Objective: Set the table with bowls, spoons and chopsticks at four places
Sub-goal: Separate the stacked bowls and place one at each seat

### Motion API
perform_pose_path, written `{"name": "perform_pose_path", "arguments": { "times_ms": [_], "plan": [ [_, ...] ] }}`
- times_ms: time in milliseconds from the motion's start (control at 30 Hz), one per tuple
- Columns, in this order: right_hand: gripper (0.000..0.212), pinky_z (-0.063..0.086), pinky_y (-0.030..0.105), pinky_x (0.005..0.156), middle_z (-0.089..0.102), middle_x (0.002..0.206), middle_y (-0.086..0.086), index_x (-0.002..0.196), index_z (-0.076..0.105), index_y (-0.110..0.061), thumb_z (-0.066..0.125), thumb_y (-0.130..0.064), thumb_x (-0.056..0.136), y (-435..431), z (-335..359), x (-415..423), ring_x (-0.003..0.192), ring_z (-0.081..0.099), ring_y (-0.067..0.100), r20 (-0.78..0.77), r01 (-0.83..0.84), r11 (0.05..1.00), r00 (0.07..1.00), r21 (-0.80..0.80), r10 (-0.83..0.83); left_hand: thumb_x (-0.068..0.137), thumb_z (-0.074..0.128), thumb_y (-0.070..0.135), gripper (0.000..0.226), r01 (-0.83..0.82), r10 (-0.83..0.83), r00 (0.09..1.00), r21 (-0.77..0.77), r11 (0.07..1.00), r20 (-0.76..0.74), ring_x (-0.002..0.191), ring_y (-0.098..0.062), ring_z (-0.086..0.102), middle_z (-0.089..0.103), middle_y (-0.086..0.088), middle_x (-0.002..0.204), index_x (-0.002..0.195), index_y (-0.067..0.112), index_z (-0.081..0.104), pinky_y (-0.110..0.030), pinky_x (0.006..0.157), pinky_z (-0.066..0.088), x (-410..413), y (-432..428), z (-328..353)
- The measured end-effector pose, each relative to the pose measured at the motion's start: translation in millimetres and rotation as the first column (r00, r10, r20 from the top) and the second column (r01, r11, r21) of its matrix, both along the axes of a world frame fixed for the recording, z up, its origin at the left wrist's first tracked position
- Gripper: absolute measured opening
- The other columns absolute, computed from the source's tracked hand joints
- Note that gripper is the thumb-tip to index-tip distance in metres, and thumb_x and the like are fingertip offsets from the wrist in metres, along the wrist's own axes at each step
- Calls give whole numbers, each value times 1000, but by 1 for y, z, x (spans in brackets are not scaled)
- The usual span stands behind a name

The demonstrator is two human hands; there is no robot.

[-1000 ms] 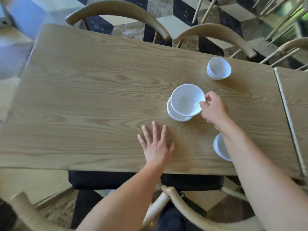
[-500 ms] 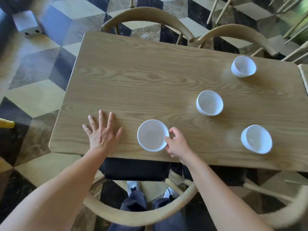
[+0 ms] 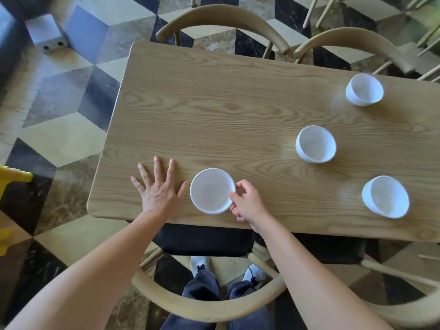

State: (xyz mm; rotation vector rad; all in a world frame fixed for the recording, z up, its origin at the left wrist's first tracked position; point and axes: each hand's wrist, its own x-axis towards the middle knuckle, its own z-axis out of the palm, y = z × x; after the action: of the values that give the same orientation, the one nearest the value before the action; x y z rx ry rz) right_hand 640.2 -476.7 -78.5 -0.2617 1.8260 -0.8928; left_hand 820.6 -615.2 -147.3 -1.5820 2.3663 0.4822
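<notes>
Several white bowls stand on the wooden table (image 3: 214, 110). One white bowl (image 3: 212, 190) sits near the front left edge; my right hand (image 3: 248, 202) pinches its right rim. My left hand (image 3: 158, 188) lies flat on the table just left of that bowl, fingers spread, holding nothing. A second bowl (image 3: 315, 144) stands mid-table, a third bowl (image 3: 385, 196) at the near right, a fourth bowl (image 3: 364, 89) at the far right. No spoons or chopsticks are in view.
Wooden chairs with curved backs stand at the far side (image 3: 223, 20), (image 3: 352, 44) and at the near side (image 3: 214, 310), the latter between me and the table. A yellow object (image 3: 12, 177) sits on the patterned floor at the left.
My right hand carried the top bowl off the stack and set it down near the front left edge. My left hand shifted left along the table. The view swung left.
</notes>
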Motion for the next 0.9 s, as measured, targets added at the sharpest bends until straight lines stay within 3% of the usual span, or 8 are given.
{"name": "perform_pose_path", "arguments": {
  "times_ms": [400,900],
  "plan": [
    [12,30,22,35,49,62,8,110,49,-11,51,-16,99,-11,1,-8,42,39,13,-13,-25,1000,1000,-1,25,90,24,74,84,-4,4,1000,-14,1000,-10,148,-49,-19,-11,-8,169,160,32,3,-70,114,-11,-2,1,0],
    [14,31,21,34,49,61,8,110,48,-17,52,-15,98,-25,-4,-19,39,41,15,-112,-129,991,985,36,132,91,19,75,85,10,-10,999,0,1000,45,146,-49,-26,-19,-8,167,159,31,-6,-71,112,-13,-4,2,-4]
  ]
}}
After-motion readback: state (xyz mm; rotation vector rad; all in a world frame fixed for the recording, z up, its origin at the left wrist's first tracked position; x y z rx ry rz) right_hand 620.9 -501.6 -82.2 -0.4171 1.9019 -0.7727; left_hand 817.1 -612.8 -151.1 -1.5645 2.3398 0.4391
